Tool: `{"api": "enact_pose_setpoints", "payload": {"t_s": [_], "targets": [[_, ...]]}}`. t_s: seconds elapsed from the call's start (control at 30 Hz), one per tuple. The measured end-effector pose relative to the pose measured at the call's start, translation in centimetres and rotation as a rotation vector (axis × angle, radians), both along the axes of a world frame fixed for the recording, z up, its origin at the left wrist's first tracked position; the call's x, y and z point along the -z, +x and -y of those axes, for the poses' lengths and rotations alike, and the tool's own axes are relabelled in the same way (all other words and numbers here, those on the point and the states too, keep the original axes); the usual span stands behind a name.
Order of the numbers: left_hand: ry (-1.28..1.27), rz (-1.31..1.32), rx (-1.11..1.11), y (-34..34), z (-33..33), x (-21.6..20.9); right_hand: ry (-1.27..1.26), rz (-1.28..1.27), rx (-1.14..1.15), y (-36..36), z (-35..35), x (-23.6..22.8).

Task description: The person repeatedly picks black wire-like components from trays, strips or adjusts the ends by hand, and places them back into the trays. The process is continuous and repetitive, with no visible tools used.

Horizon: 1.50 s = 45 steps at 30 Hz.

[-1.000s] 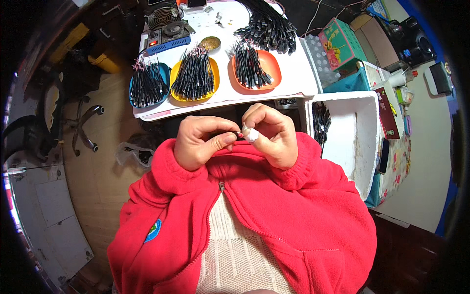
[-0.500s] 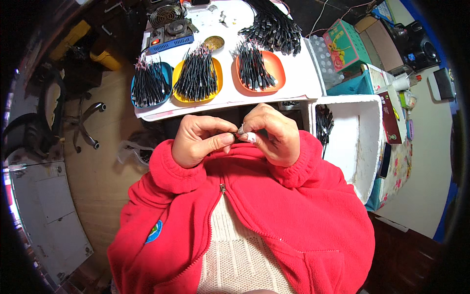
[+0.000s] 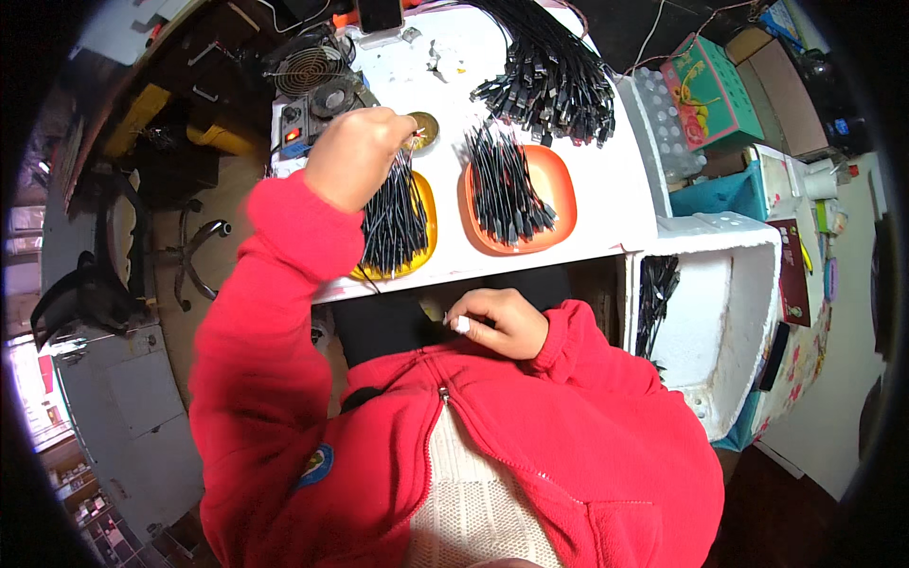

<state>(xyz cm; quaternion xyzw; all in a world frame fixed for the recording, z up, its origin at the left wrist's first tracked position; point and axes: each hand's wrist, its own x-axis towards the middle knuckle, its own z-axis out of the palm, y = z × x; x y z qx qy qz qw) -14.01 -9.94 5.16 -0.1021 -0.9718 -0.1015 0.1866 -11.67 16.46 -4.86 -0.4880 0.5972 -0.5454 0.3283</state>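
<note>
My left hand is stretched over the table with its fingertips pinched at the rim of a small round tin with yellowish-brown contents. Thin reddish wire ends show by the fingertips, but what the pinch holds is not clear. Beneath this hand is a yellow tray with a bundle of short black cables, partly covered by my wrist. My right hand is over my lap, fingers curled, with a white wrapping at the thumb tip. Whatever it may hold is hidden.
An orange tray with black cables stands to the right. Behind lies a large heap of black cables. A small blue heater with a lit red switch and a fan are back left. A white foam box stands right.
My left hand has left my right hand and reached forward and up to the tin. My right hand has lowered slightly over my lap. The view has shifted, so the table appears lower.
</note>
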Motion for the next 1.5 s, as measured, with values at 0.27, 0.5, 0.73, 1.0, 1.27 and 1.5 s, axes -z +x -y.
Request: {"api": "enact_pose_setpoints", "payload": {"t_s": [0.27, 0.5, 0.73, 1.0, 1.27, 1.5], "targets": [[-0.131, 0.238, -0.067, -4.6, 2.6, 7.2, 0.079, 0.108, -0.024, -1.8, 0.2, 2.4], [-0.148, 0.303, -0.083, -5.2, 2.8, 8.0, 0.083, 0.138, -0.039, -2.1, 0.4, 3.0], [-0.052, 0.281, -0.124, -5.5, 2.4, 8.5, 0.080, 0.146, -0.011, -2.1, 0.2, 3.0], [0.016, 0.184, -0.139, -4.0, 3.3, 5.5, 0.148, -0.058, 0.009, -2.1, -0.2, 2.4], [0.076, -0.013, -0.177, -0.1, 6.7, 1.2, 0.170, -0.163, -0.014, -1.5, -0.1, 2.5], [0.100, 0.007, -0.107, -1.0, 6.7, 2.1, 0.232, -0.192, -0.023, -1.3, 0.3, 3.1]]}}
